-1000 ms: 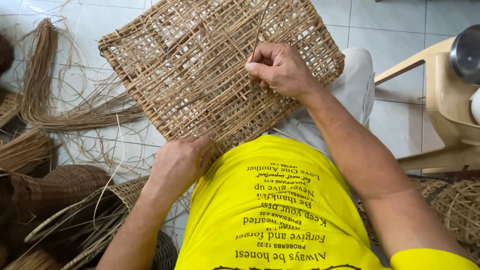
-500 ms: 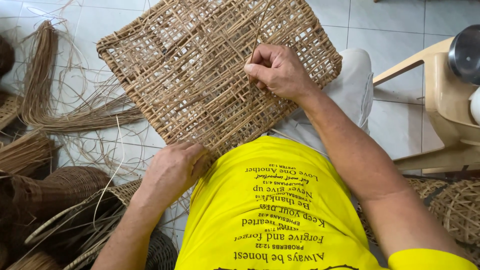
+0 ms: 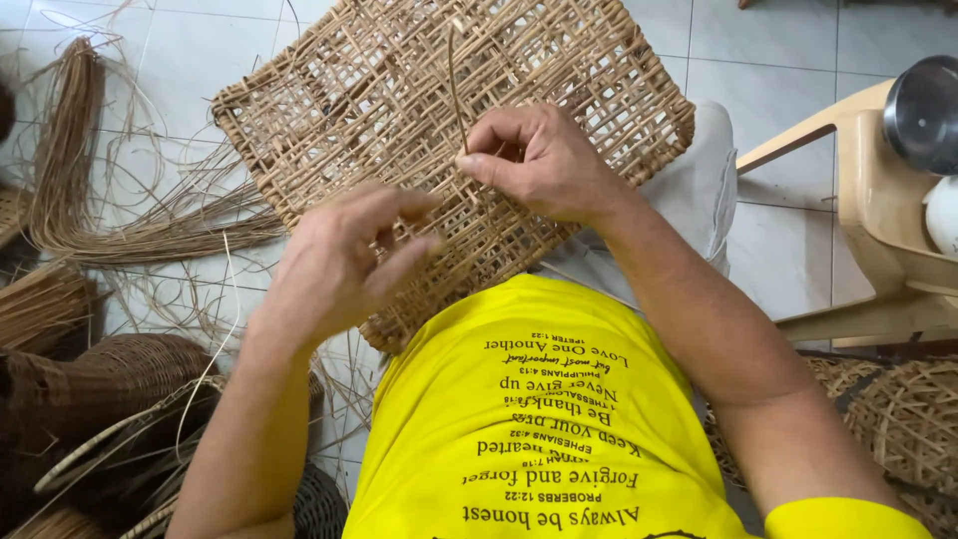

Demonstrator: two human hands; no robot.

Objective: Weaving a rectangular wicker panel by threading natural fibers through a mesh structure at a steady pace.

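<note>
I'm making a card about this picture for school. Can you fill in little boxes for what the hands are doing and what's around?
Right hand: pinches a thin cane strand that stands up from the woven panel
Left hand: open, fingers spread, over the panel's near edge
Panel: flat, open lattice weave, resting on the lap
Floor: pale tiles
Left side: loose cane bundles, dark woven baskets
Right side: plastic chair, another basket
</note>
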